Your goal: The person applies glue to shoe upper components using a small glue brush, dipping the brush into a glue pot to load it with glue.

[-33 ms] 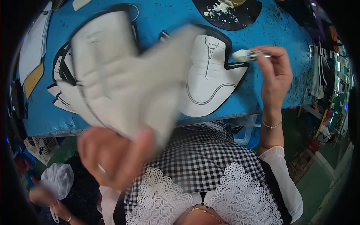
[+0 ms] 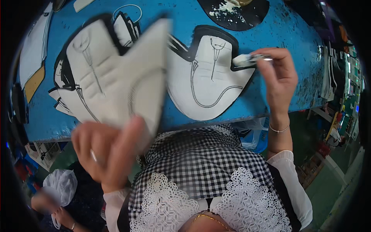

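Note:
My left hand (image 2: 106,152), thumb on top, grips the near edge of a white shoe upper piece (image 2: 112,73) with black borders and dark stitching. This piece is tilted above the table and partly blurred. Beneath it and to its left lie other white and black upper pieces (image 2: 63,102), mostly covered. A second white upper piece (image 2: 216,92) rests flat on the table near the middle. My right hand (image 2: 280,73) pinches a short brush (image 2: 245,60) with a white tip and a metal-looking band. The brush tip is over the inner black corner of the flat piece; contact is unclear.
The blue table (image 2: 286,89) carries dark smears. A round black mat (image 2: 251,17) with white crumbs stands at the far side. White sheets (image 2: 34,50) lie at the far left. Below left, another person's hand (image 2: 62,216) is near a white plastic bag (image 2: 60,185).
The upper piece in my left hand has shifted left, uncovering more of the flat piece. My right hand has moved slightly left with the brush, toward the flat piece's black edge.

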A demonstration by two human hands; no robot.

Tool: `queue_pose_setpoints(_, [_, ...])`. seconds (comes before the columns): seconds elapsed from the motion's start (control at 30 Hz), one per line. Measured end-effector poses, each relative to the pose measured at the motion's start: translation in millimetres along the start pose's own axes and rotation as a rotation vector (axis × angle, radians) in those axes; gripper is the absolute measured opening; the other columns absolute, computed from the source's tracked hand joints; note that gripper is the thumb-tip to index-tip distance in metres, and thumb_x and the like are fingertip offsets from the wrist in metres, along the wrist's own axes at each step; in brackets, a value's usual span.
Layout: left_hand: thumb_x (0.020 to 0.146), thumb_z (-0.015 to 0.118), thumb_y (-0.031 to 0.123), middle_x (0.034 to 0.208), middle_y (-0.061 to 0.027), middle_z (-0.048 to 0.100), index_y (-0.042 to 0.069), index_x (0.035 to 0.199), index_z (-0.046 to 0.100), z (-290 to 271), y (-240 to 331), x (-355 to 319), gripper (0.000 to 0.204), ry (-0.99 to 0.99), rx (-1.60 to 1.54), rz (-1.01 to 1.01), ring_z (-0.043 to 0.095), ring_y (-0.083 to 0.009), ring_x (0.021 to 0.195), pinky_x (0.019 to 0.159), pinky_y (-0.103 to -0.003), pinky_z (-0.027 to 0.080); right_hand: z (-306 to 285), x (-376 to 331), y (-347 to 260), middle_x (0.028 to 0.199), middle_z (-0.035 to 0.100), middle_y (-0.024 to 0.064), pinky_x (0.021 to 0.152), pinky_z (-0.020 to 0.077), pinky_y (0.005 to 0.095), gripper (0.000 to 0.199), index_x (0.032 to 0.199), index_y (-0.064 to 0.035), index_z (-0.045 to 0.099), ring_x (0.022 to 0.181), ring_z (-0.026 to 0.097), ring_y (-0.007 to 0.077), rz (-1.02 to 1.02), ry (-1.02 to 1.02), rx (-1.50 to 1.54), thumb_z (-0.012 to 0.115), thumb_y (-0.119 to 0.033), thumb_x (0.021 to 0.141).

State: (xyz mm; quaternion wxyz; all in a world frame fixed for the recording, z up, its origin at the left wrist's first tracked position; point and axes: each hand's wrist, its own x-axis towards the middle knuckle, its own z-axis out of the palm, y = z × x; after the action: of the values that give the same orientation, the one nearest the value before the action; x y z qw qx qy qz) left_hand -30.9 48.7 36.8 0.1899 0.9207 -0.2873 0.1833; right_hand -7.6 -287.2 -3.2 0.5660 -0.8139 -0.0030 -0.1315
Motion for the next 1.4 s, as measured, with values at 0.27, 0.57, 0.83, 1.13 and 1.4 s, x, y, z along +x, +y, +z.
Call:
queue_pose_setpoints(0.27, [0.073, 0.081, 0.019, 0.122, -0.0052, 0.065, 0.011, 0.116, 0.070, 55.3, 29.1, 0.2, 0.045, -0.397, -0.490, 0.140, 0.061, -0.0257, 0.109, 0.091, -0.040, 0.048, 35.4, -2.5, -10.3, 0.078, 0.066, 0.0012, 0.077, 0.0434, 0.0341, 0.022, 0.090, -0.0090, 0.070, 0.071, 0.060, 0.0189, -0.274, -0.375, -0.430, 0.085, -0.015, 0.075])
queue_pose_setpoints(0.57, [0.078, 0.070, 0.015, 0.116, -0.0064, 0.064, 0.005, 0.111, 0.070, 73.6, 32.9, 5.3, 0.035, -0.379, -0.386, 0.314, 0.061, -0.0236, 0.106, 0.090, -0.039, 0.050, 34.3, 15.8, 4.3, 0.079, 0.066, 0.0002, 0.077, 0.0431, 0.0356, 0.024, 0.090, -0.0103, 0.068, 0.073, 0.061, 0.0186, -0.541, -0.226, -0.594, 0.086, -0.017, 0.075])
queue_pose_setpoints(0.83, [0.078, 0.066, 0.010, 0.110, -0.0092, 0.065, 0.002, 0.111, 0.069, 69.5, 35.5, 17.3, 0.034, -0.399, -0.384, 0.290, 0.064, -0.0244, 0.101, 0.086, -0.037, 0.053, 19.5, 4.5, -10.6, 0.087, 0.071, 0.0023, 0.078, 0.0467, 0.0337, 0.029, 0.097, -0.0096, 0.071, 0.076, 0.063, 0.0194, -0.462, -0.397, -0.411, 0.087, -0.015, 0.074])
queue_pose_setpoints(1.13, [0.081, 0.060, 0.007, 0.090, -0.0069, 0.058, 0.004, 0.117, 0.069, 81.1, 42.1, 23.5, 0.037, -0.329, -0.372, 0.318, 0.057, -0.0239, 0.086, 0.087, -0.043, 0.048, 9.9, 137.3, 21.9, 0.087, 0.064, 0.0016, 0.073, 0.0463, 0.0279, 0.016, 0.093, -0.0038, 0.069, 0.080, 0.058, 0.0139, -0.086, 0.125, 0.084, 0.080, -0.008, 0.083])
queue_pose_setpoints(1.4, [0.073, 0.074, 0.017, 0.087, 0.0030, 0.059, 0.016, 0.108, 0.071, -1.0, 31.1, 34.7, 0.035, 0.066, -0.219, 0.352, 0.059, -0.0146, 0.082, 0.086, -0.036, 0.046, 0.7, 144.6, 20.6, 0.088, 0.062, 0.0035, 0.073, 0.0464, 0.0288, 0.016, 0.092, -0.0036, 0.070, 0.080, 0.057, 0.0158, -0.421, 0.072, -0.627, 0.081, -0.007, 0.081])
